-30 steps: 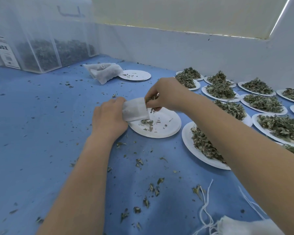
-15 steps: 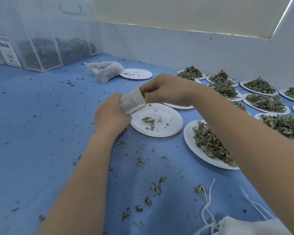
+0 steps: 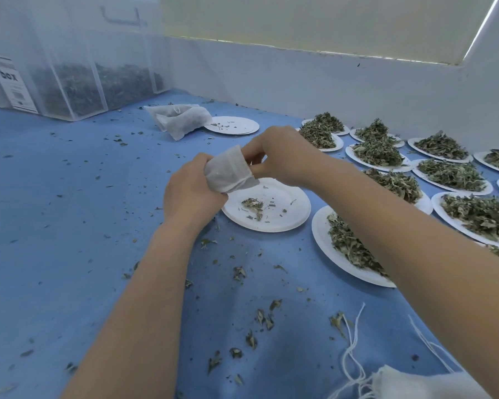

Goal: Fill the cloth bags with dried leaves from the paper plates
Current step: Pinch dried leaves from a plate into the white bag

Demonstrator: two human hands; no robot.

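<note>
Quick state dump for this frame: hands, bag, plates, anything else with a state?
left hand: grips bag
right hand: pinches bag's mouth
bag: held above near plate
near plate: almost empty, few leaves left
right plates: heaped with leaves
far plate: crumbs only
far bags: lying on cloth
bin: part-filled with leaves

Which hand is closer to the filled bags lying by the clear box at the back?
Left. The left hand is nearer the filled bags, which lie beyond it; the right hand is further to the right, at the held bag.

Soft even daylight, wide-angle edge distortion
</note>
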